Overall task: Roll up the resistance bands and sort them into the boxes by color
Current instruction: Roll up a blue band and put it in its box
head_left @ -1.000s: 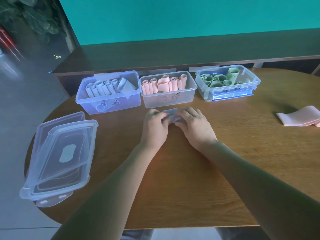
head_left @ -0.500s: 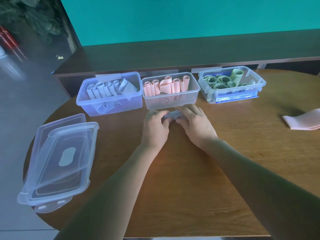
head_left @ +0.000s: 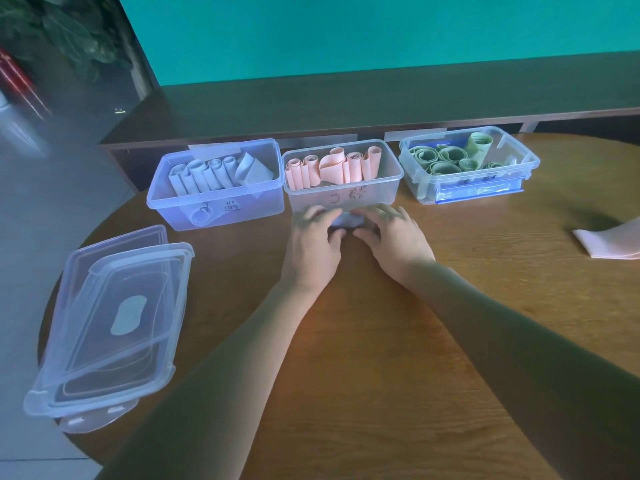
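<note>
**2 hands finishing a pale blue roll**

2 hands meet at the middle of the worktop (head_left: pixel 381 341), the left hand (head_left: pixel 313 251) and right hand (head_left: pixel 393 242) each curling its fingers (head_left: pixel 311 216) round one end of a pale blue resistance band (head_left: pixel 346 221), nearly all rolled. Working from both ends likely keeps the roll even and stops it springing open.

Just beyond the fingers stands the pink box (head_left: pixel 343 199); I cannot tell whether they touch it. Beyond and to the left of them is the blue box (head_left: pixel 214 206), holding pale blue rolls, where this one belongs by color. To the right, the green box (head_left: pixel 471 188) holds green coils.

Far right of the fingers, a flat pink band (head_left: pixel 609 242) lies unrolled, probably next. Stacked lids (head_left: pixel 104 323) rest well to the left, out of the way.
</note>
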The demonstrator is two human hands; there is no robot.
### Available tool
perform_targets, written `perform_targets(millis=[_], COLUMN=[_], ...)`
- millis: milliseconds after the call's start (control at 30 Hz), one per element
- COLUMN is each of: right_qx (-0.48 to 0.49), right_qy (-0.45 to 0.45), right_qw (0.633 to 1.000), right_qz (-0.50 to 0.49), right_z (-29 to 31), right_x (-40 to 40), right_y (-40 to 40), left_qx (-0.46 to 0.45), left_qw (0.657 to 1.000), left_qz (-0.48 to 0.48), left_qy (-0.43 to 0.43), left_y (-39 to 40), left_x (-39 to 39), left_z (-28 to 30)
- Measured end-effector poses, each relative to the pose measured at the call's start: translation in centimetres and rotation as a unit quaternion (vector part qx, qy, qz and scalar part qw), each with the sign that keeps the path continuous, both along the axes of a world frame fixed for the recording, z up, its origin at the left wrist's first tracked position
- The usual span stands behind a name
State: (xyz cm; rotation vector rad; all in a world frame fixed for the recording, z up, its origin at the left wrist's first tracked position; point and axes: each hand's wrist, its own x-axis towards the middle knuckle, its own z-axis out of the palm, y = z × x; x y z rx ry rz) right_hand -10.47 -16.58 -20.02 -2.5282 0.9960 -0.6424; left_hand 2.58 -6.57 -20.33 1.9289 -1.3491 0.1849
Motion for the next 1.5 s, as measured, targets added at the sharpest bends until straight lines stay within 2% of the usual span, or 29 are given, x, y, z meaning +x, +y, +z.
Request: perform_targets(millis=[267,600,733,867,1100,1300,1500], right_qx=[0.024,0.043,0.116,0.218,0.264,0.24,0.121], right_qy=[0.001,-0.07,-0.104,-0.164,-0.186,-0.175,-0.097], right_qw=[1.0,0.996,0.987,0.961,0.936,0.943,0.983], right_qz=[0.002,0.034,0.028,0.048,0.14,0.15,0.097], right_z=[0.4,0.3,1.3,2.2,6.6,10.5,12.6], right_x=[0.7,0.2,-1.0,-1.6,2.6,9.9,16.1], right_y=[-0.8,-0.3,1.3,2.6,6.4,8.0,5.3], left_qx=[0.017,0.013,0.028,0.03,0.08,0.07,0.006], left_qw=[0.999,0.995,0.991,0.985,0.973,0.982,0.991], left_qz=[-0.004,-0.018,-0.05,-0.074,-0.084,-0.043,0.055], left_qy=[0.039,0.098,0.117,0.154,0.2,0.172,0.124], left_y=[-0.8,-0.6,0.8,3.9,9.9,12.2,12.0], left_x=[0.6,0.8,0.3,0.5,5.5,12.1,18.2], left_z=[-0.2,0.0,0.5,1.4,6.0,10.1,11.1])
